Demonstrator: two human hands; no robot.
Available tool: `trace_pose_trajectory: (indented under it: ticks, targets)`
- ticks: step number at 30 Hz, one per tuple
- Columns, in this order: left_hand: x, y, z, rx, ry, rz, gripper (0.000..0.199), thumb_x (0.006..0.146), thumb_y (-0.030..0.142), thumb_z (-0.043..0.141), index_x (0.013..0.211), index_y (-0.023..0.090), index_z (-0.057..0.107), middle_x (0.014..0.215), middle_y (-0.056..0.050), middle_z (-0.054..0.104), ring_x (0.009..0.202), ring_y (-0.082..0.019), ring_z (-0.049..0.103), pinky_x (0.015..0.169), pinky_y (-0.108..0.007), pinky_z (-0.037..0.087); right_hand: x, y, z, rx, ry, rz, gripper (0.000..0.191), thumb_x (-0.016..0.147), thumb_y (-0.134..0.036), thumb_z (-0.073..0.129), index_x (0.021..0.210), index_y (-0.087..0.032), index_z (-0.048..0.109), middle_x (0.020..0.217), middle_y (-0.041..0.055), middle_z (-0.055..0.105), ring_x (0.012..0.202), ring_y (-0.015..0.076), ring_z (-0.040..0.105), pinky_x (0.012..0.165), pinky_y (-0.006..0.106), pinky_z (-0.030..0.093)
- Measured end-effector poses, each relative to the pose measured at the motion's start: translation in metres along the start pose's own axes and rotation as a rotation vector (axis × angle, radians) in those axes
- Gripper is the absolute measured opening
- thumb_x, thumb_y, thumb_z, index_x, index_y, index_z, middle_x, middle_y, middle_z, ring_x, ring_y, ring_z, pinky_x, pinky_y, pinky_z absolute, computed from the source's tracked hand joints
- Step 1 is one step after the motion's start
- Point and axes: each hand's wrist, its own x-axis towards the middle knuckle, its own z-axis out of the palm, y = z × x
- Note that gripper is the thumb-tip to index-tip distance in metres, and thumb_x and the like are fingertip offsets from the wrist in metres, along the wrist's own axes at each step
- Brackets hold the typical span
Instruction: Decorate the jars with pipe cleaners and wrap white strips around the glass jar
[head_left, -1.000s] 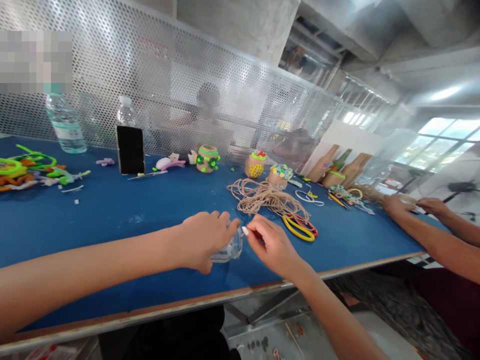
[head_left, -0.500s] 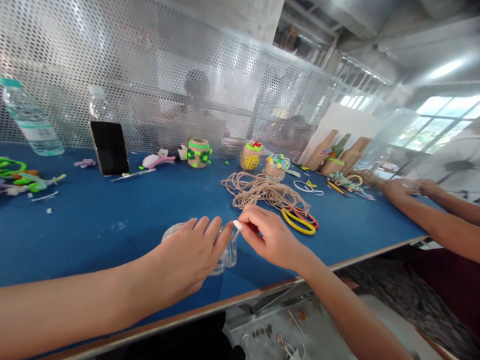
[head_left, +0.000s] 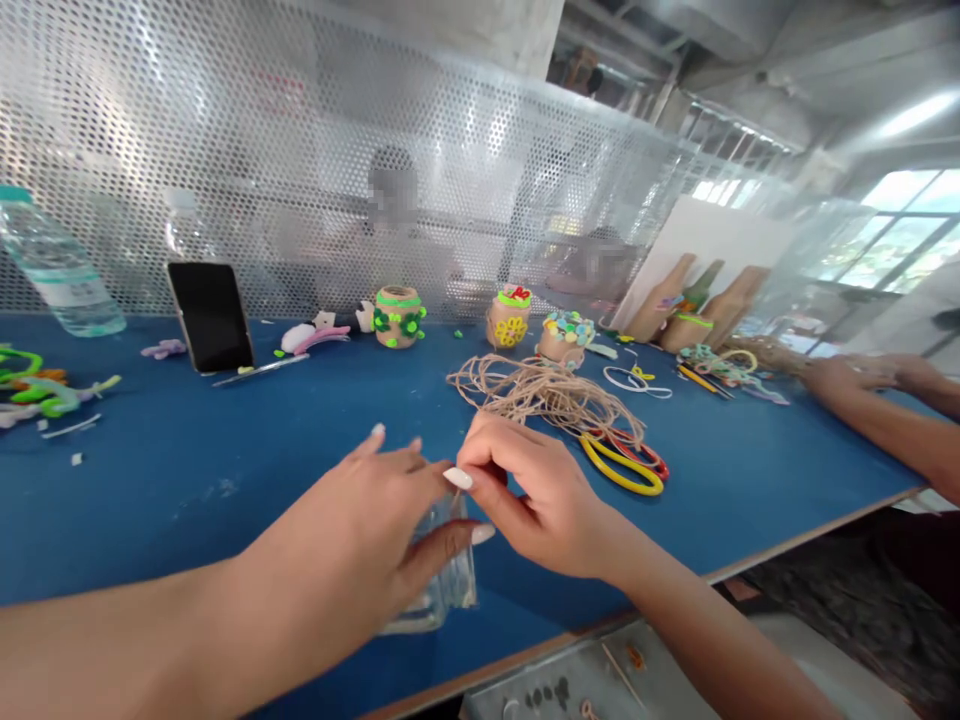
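Observation:
A clear glass jar (head_left: pixel 457 580) lies on its side on the blue tabletop, much of it hidden under my left hand (head_left: pixel 367 530). That hand rests over the jar, its thumb across the glass and its other fingers spread and partly raised. My right hand (head_left: pixel 536 490) is closed in a pinch at the jar's upper right, close to my left fingertips. A thin pale strip seems to run from this pinch toward the jar; its kind is not clear. Just beyond my right hand is a loose heap of brown twine (head_left: pixel 551 390), with yellow-handled scissors (head_left: pixel 622 465) beside it.
Decorated twine-wrapped jars (head_left: pixel 397 320) and a propped phone (head_left: pixel 211 318) stand along the back, before a perforated metal screen (head_left: pixel 300 150). A water bottle (head_left: pixel 64 275) is at far left. Wrapped bottles (head_left: pixel 720 310) and another person's arms (head_left: pixel 870 410) are at right.
The jar has turned and come nearer the table's front edge under my left hand. My left fingers have lifted and the thumb has spread out. My right hand keeps its pinch.

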Motion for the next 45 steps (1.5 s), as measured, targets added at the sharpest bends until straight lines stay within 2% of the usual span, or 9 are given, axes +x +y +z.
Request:
trace_pose_trajectory:
  ticks: [3,7,10,17,20,29,37,40,45]
  targets:
    - [0.011,-0.009,-0.004,-0.197,0.097,0.008,0.03,0.092,0.026,0.045,0.069,0.017,0.063,0.068,0.001,0.063,0.059,-0.011,0.057,0.059,-0.023,0.045,0.008,0.006,0.002,0.06,0.015,0.016,0.019,0.096,-0.02,0.045,0.078,-0.02,0.05,0.072,-0.0011,0.05,0.066,0.0101,0.048,0.06,0.023,0.04]
    - [0.013,-0.022,-0.009,-0.249,0.245,0.011,0.035,0.093,0.026,0.044,0.063,0.015,0.06,0.061,0.001,0.059,0.055,-0.009,0.051,0.055,-0.02,0.038,0.015,0.017,-0.005,0.141,0.139,0.177,0.03,0.099,-0.034,0.04,0.081,-0.017,0.058,0.073,-0.0002,0.056,0.067,0.0098,0.053,0.063,0.024,0.043]
    - [0.01,-0.035,-0.014,-0.2,0.313,-0.028,0.035,0.093,0.026,0.043,0.064,0.015,0.06,0.062,0.001,0.06,0.057,-0.01,0.053,0.056,-0.021,0.038,0.017,0.022,-0.015,0.083,0.257,0.242,0.038,0.098,-0.044,0.037,0.108,-0.017,0.062,0.089,0.005,0.063,0.082,0.0144,0.058,0.073,0.03,0.046]
    - [0.011,-0.066,-0.019,-0.037,0.455,-0.028,0.028,0.091,0.019,0.041,0.078,0.015,0.066,0.072,0.0,0.067,0.064,-0.012,0.06,0.059,-0.022,0.041,0.028,0.029,0.021,0.289,-0.142,0.53,0.106,0.067,-0.048,0.078,0.149,-0.017,0.018,0.137,0.0172,0.045,0.124,0.0298,0.046,0.097,0.047,0.043]
    - [0.016,-0.077,-0.019,-0.008,0.513,-0.002,0.029,0.09,0.017,0.039,0.078,0.015,0.066,0.073,-0.001,0.067,0.064,-0.012,0.06,0.058,-0.022,0.041,0.038,0.04,0.043,0.548,-0.218,0.649,0.101,0.068,-0.044,0.079,0.146,-0.024,0.019,0.127,0.0133,0.052,0.113,0.0267,0.055,0.092,0.045,0.048]
    - [0.022,-0.094,-0.024,-0.407,0.493,-0.193,0.03,0.089,0.025,0.047,0.065,0.016,0.064,0.062,0.002,0.065,0.058,-0.008,0.057,0.055,-0.015,0.042,0.056,0.095,0.041,0.952,-0.543,0.298,0.094,0.066,-0.019,0.083,0.141,-0.025,0.028,0.145,0.0111,0.038,0.134,0.022,0.04,0.11,0.038,0.034]
    - [0.024,-0.078,-0.029,-0.516,0.484,-0.14,0.032,0.089,0.031,0.05,0.064,0.022,0.069,0.06,0.006,0.07,0.054,-0.006,0.064,0.05,-0.007,0.047,0.066,0.1,0.016,0.781,-0.769,0.246,0.12,0.06,-0.027,0.087,0.152,-0.024,0.011,0.155,0.0119,0.026,0.141,0.0245,0.029,0.115,0.039,0.025]
    - [0.02,-0.076,-0.029,-0.417,0.53,-0.101,0.034,0.091,0.031,0.049,0.064,0.023,0.068,0.057,0.006,0.068,0.05,-0.006,0.063,0.046,-0.007,0.047,0.058,0.082,0.015,0.578,-0.653,0.337,0.121,0.054,-0.038,0.088,0.152,-0.023,0.019,0.154,0.0125,0.027,0.141,0.0298,0.029,0.115,0.044,0.025]
    - [0.013,-0.069,-0.034,-0.253,0.532,0.024,0.027,0.093,0.027,0.051,0.071,0.024,0.066,0.061,0.009,0.065,0.049,-0.002,0.059,0.05,-0.004,0.045,0.038,0.056,0.027,0.368,-0.415,0.333,0.078,0.069,-0.045,0.077,0.137,-0.02,0.049,0.135,0.0126,0.053,0.122,0.0288,0.052,0.105,0.039,0.042]
